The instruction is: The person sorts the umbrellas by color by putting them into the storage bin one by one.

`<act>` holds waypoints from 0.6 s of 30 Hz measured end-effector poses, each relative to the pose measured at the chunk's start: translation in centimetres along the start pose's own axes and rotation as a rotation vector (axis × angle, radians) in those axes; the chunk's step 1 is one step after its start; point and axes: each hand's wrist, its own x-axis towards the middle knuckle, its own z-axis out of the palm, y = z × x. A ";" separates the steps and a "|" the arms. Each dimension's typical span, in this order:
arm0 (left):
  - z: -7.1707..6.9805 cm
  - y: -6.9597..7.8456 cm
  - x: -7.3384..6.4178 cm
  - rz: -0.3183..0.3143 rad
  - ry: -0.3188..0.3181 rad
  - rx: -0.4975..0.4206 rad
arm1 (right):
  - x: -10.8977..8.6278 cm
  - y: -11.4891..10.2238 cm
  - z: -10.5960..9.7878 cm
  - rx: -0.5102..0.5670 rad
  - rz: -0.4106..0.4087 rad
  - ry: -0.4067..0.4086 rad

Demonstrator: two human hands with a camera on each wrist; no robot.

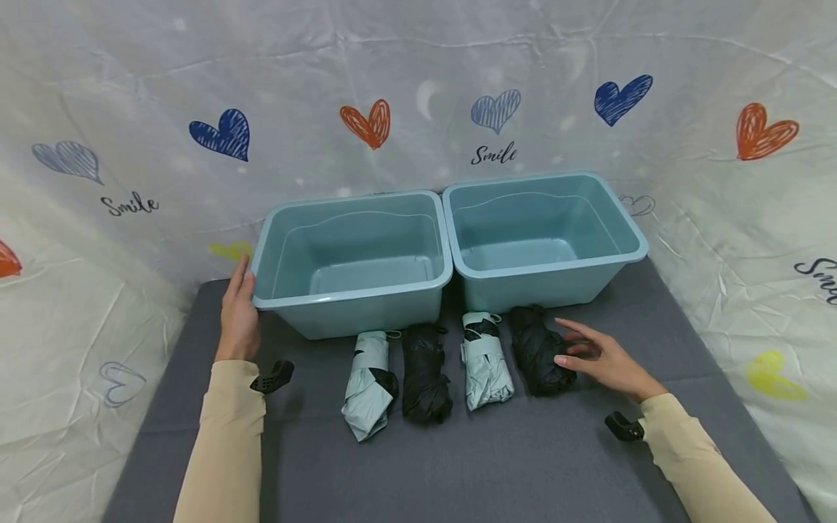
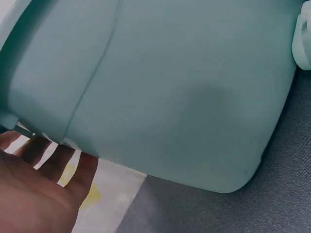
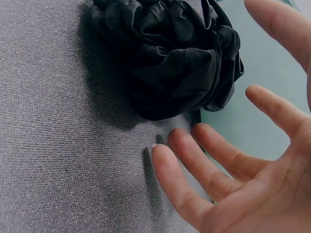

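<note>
My left hand (image 1: 240, 319) lies along the left end of the left light-blue plastic bin (image 1: 360, 316), fingers fairly straight at its rim. In the left wrist view, the fingers (image 2: 80, 177) reach up to the bin's edge, their tips partly hidden. My right hand (image 1: 604, 363), thumb and fingers spread, is beside the rightmost black folded umbrella (image 1: 538, 356). The right wrist view shows that umbrella's bunched cloth (image 3: 170, 73) with nothing in the palm. Left of it lie a silvery folded umbrella (image 1: 487, 367), another black one (image 1: 423, 378) and another silvery one (image 1: 369, 388).
A second light-blue bin (image 1: 530, 287) stands right beside the first, both at the back of the dark grey table (image 1: 458, 472). A pale cloth (image 1: 418, 87) printed with hearts hangs behind. Small black devices are strapped near both wrists.
</note>
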 end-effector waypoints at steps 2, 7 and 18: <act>0.1 -0.2 0.1 0.004 0.004 0.009 | 0.2 0.0 0.0 0.002 -0.001 -0.015; 0.3 -0.4 0.0 0.028 0.003 0.037 | 0.6 0.1 -0.1 0.000 0.015 -0.075; 0.5 -0.6 0.1 0.089 0.012 0.050 | 2.7 -0.7 0.5 -0.030 -0.015 -0.172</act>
